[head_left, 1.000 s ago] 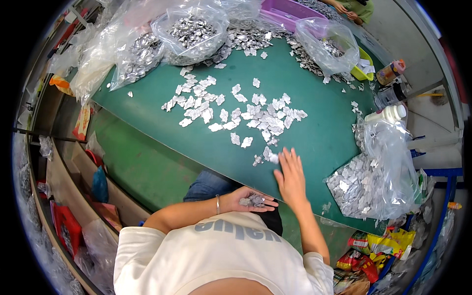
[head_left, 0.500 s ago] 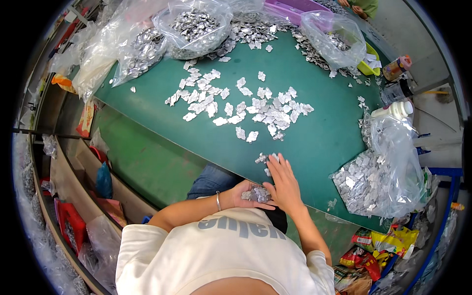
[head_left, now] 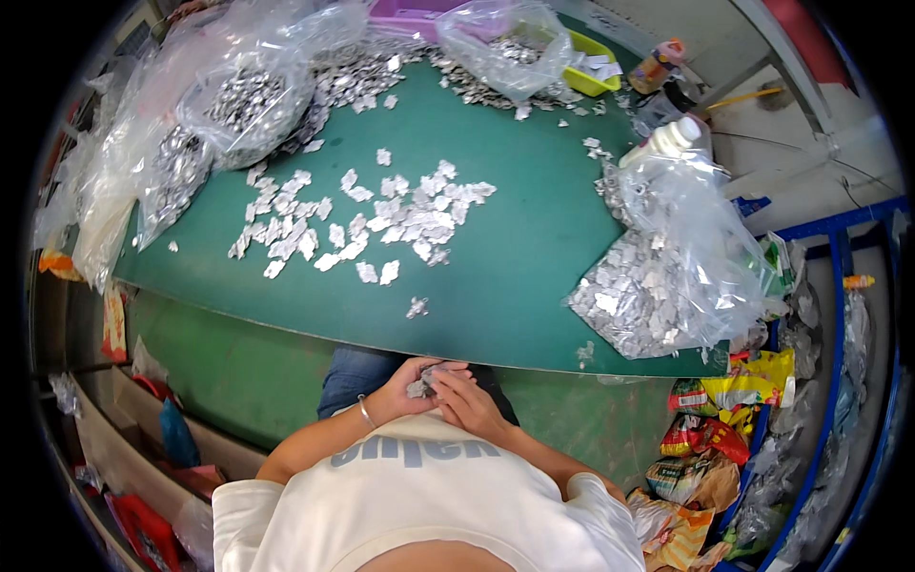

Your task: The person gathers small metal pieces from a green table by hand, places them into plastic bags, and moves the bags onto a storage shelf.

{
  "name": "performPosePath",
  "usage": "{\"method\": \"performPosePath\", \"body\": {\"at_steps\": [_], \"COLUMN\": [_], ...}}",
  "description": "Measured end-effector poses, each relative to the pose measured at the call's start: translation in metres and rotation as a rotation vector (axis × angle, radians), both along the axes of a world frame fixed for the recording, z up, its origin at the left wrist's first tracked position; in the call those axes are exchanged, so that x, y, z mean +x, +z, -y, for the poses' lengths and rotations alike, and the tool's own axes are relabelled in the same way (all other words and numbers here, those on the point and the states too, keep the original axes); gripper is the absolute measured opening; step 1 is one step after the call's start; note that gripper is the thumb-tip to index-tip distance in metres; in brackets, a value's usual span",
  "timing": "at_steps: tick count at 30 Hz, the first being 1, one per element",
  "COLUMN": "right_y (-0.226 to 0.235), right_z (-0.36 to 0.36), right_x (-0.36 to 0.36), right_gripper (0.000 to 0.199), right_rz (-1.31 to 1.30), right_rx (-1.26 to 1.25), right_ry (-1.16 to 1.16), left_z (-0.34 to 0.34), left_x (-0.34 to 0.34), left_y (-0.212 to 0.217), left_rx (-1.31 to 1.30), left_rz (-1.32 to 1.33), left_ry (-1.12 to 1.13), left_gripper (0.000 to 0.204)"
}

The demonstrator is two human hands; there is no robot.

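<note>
Just off the near edge of the green table, my left hand (head_left: 396, 391) is closed around a small stack of flat silver metal pieces (head_left: 417, 388) in its palm. My right hand (head_left: 465, 398) lies against the left, its fingers pressed together over the stack and partly hiding it. A few similar loose pieces (head_left: 416, 307) lie on the table ahead of my hands. Farther back, a spread of the same wavy-edged metal pieces (head_left: 419, 214) covers the middle left.
Clear plastic bags of metal pieces stand on the table (head_left: 515, 315), one bag (head_left: 634, 286) at right, another (head_left: 243, 114) at back left. A purple bin (head_left: 400, 19), a lime tray (head_left: 596, 67) and bottles (head_left: 662, 143) line the back. Snack packets (head_left: 705, 434) sit lower right.
My right hand has left the table edge and come back over my left hand, and most of the pieces near its fingers are gone from there. The view has swung right.
</note>
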State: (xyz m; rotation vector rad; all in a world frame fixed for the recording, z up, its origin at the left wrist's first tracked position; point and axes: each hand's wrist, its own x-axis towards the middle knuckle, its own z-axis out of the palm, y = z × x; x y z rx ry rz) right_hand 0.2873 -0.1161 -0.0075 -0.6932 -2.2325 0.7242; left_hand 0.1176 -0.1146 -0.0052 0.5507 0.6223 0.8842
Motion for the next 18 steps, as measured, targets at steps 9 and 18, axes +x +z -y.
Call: {"method": "performPosePath", "body": {"at_steps": [9, 18], "right_y": [0.125, 0.193], "right_z": [-0.106, -0.163], "right_x": [0.077, 0.194], "right_gripper": [0.047, 0.078], "right_rz": [0.187, 0.910], "right_rx": [0.507, -0.037], "right_ry": [-0.666, -0.999], "left_z": [0.002, -0.096], "left_x": [-0.014, 0.061], "left_y": [0.006, 0.089], "left_rx": [-0.856, -0.682], "left_rz": [0.439, 0.465], "left_ry": [-0.019, -0.090], "left_gripper": [0.020, 0.021]}}
